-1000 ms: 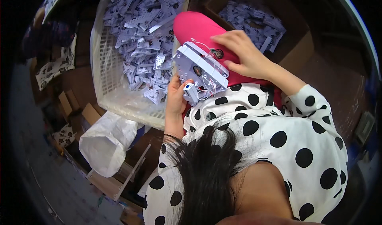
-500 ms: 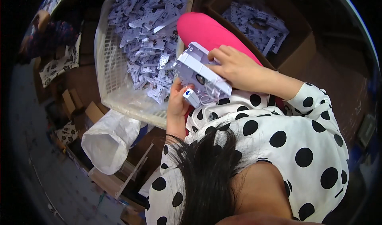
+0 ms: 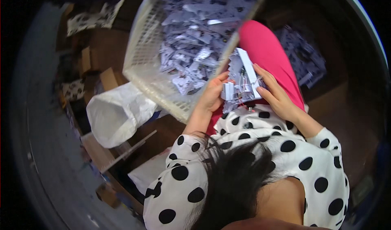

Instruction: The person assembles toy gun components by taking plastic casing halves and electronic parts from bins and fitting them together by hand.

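Basket [image 3: 142, 55] shifted right; cardboard boxes [image 3: 97, 71], white bag [image 3: 116, 114] around.

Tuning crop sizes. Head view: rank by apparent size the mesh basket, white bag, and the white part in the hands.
1. mesh basket, clearly largest.
2. white bag.
3. white part, held between left hand and right hand; partly covered, yet plainly smallest.

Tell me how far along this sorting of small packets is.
Done: cannot tell; no finished pile shows clearly. In hand: the left hand and right hand hold a bundle of white packets over the lap. Left: the white plastic basket is heaped with loose packets, and a cardboard box beyond the knee holds more.
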Demonstrator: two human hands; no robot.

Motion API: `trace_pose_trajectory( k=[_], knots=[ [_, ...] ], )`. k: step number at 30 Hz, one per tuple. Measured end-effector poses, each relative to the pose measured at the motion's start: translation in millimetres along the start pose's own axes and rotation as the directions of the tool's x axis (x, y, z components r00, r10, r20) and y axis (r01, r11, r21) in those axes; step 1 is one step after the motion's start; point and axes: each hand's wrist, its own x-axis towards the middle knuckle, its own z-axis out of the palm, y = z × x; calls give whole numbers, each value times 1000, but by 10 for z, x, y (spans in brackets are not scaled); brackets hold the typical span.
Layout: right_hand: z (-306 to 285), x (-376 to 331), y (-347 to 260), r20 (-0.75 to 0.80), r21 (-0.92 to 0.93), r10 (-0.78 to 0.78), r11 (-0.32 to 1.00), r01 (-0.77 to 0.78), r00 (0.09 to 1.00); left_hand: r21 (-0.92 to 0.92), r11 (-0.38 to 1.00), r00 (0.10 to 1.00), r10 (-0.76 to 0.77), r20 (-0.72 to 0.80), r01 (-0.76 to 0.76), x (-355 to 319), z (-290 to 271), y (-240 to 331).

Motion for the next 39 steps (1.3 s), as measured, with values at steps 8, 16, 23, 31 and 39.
trace_pose_trajectory(
  k=[8, 16, 23, 31, 39],
  knots=[
    [126, 1187, -74, 135, -341, -101, 929, 142, 986, -139, 961, 925, 181, -334, -238, -35, -1197, 347],
    [-581, 2164, 350, -296, -632, 1, 750, -197, 955, -255, 736, 612, 263, -745, -627, 632, -3811, 279],
    [-704, 2346, 770, -351, -381, 370, 783, -492, 860, -109, 595, 318, 259, -912, -796, 1565, -5281, 813],
    [-817, 2494, 726, -367, -414, 499, 668, -618, 785, 31, 750, -149, -90, -985, -661, 2092, -6474, 798],
    [-759, 2602, 705, -321, -494, 484, 648, -579, 814, -205, 868, 273, -85, -958, -452, 1754, -6462, 1269]
  ],
)
